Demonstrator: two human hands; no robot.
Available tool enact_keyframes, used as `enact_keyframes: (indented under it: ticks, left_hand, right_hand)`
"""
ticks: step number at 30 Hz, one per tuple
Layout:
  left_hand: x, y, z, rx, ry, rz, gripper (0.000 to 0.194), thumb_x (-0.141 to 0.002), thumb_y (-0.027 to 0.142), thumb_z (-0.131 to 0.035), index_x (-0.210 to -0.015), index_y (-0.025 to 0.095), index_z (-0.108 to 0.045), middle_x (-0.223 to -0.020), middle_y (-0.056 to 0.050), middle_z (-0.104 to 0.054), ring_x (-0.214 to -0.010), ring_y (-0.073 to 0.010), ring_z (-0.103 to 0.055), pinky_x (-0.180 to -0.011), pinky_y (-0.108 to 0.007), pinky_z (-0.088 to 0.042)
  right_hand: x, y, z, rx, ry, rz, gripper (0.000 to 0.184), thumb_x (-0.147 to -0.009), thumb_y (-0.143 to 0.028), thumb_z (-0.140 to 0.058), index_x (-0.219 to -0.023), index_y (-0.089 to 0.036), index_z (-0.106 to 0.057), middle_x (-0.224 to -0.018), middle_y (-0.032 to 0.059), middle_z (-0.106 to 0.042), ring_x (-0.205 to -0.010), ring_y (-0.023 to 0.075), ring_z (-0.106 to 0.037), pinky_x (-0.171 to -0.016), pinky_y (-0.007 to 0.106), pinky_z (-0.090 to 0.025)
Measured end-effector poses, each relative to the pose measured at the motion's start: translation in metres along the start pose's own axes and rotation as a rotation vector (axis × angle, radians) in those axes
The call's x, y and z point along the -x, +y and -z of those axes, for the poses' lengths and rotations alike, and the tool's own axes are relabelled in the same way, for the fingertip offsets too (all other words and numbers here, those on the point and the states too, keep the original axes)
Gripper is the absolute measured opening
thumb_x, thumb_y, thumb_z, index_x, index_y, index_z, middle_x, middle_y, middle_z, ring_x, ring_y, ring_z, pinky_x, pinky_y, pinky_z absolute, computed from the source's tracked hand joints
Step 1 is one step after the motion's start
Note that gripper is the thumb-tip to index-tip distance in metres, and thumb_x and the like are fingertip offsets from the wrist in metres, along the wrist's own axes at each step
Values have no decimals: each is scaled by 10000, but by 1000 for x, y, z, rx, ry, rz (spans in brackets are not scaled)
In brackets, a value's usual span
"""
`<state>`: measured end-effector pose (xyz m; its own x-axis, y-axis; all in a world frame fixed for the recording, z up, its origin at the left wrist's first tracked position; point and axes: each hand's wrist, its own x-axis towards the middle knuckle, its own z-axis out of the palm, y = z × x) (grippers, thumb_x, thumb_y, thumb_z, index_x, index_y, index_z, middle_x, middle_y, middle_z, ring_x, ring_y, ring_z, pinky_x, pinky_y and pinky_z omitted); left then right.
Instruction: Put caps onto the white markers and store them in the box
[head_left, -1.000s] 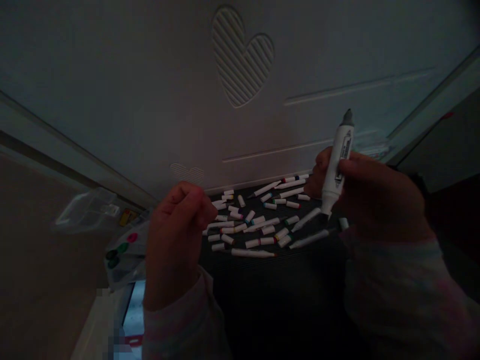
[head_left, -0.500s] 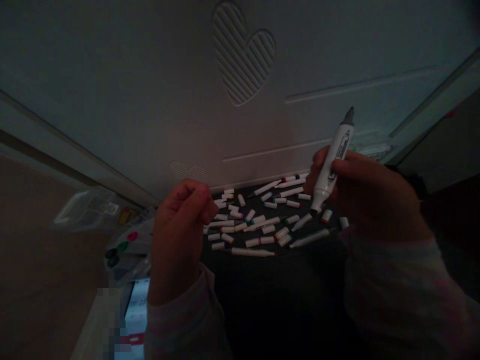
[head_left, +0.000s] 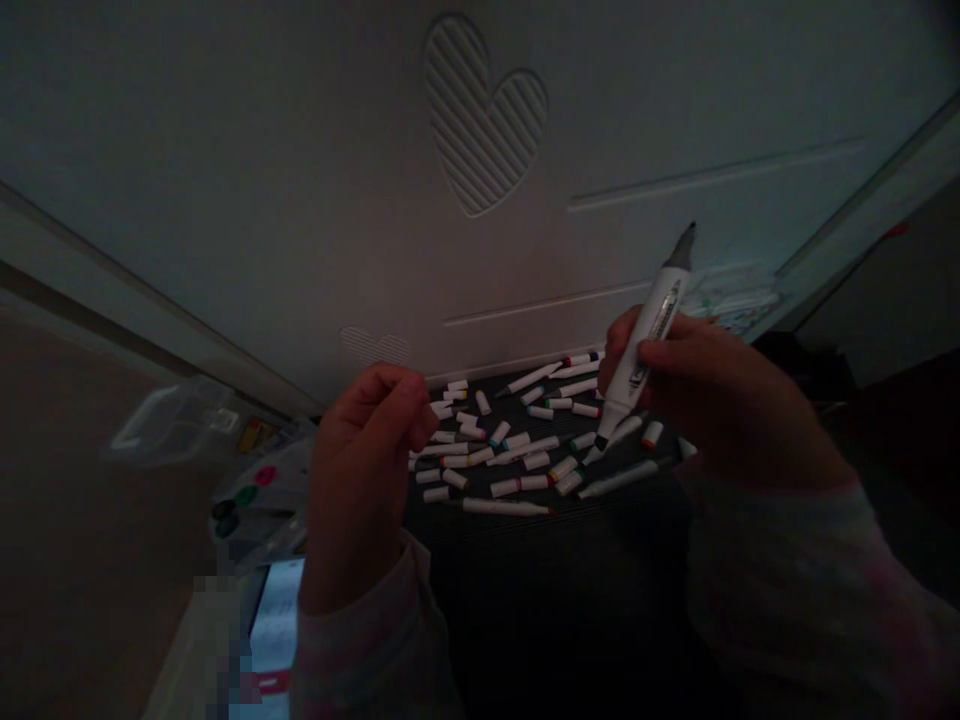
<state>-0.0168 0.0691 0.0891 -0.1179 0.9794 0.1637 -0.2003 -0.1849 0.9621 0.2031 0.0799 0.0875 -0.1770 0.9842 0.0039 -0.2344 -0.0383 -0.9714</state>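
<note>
My right hand (head_left: 712, 400) grips a white double-ended marker (head_left: 646, 340) between thumb and fingers. It is uncapped, tilted, with a dark tip at its upper end and another dark tip at its lower end. To the left, my left hand (head_left: 375, 460) is closed, thumb pressed to curled fingers; whether anything is inside I cannot make out. Between and below the hands, several uncapped white markers (head_left: 506, 507) and loose white caps (head_left: 521, 485) with coloured ends lie on a dark ridged surface (head_left: 525, 570). My hands partly cover some of them.
A pale panel (head_left: 262, 200) with an embossed heart (head_left: 486, 120) rises behind the markers. On the left are a clear plastic container (head_left: 172, 420), a palette with coloured spots (head_left: 251, 495) and a lit screen (head_left: 277, 630). A transparent bag (head_left: 739, 295) sits behind my right hand.
My right hand has shifted slightly left and a little down with the marker, whose lower tip now hangs over the caps. My left hand is almost still.
</note>
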Motion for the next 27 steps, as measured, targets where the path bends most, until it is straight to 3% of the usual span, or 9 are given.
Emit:
enact_keyframes:
  ticks: [7,14,17,22,27]
  left_hand:
    - [-1,0,0,22,10,9,185,-733,190,-602,-564,172,-528,-457,61,-396,-467,-74,-325,-485,-218,-269]
    - [3,-3,-2,-69,-21,27,211,-757,219,-591,-565,178,-514,-473,61,-399,-481,-79,-353,-500,-219,-294]
    - [7,-4,-10,-122,-117,88,165,-757,251,-613,-616,184,-558,-511,62,-437,-501,-74,-381,-500,-205,-300]
    - [14,0,-26,-297,-456,224,110,-757,256,-624,-678,182,-613,-623,42,-571,-577,-86,-487,-536,-205,-342]
    - [15,1,-30,-399,-528,209,60,-754,247,-627,-747,190,-643,-639,40,-600,-589,-98,-516,-556,-212,-356]
  right_hand:
    - [-1,3,0,55,-33,44,289,-783,-483,-563,-663,-221,-577,-582,-9,-461,-501,116,-409,-431,272,-305]
    - [0,3,-8,84,24,-41,248,-714,-449,-643,-681,-205,-611,-600,-9,-513,-516,112,-451,-437,248,-333]
    - [2,5,-14,30,-48,-106,177,-733,-395,-654,-766,-221,-651,-673,-15,-574,-585,112,-519,-492,224,-396]
    - [6,5,-21,24,-207,-80,136,-786,-331,-631,-865,-227,-672,-762,-27,-622,-674,94,-566,-590,196,-443]
    - [5,4,-23,101,-299,-82,192,-813,-294,-606,-978,-209,-652,-889,-2,-661,-821,120,-601,-708,222,-459]
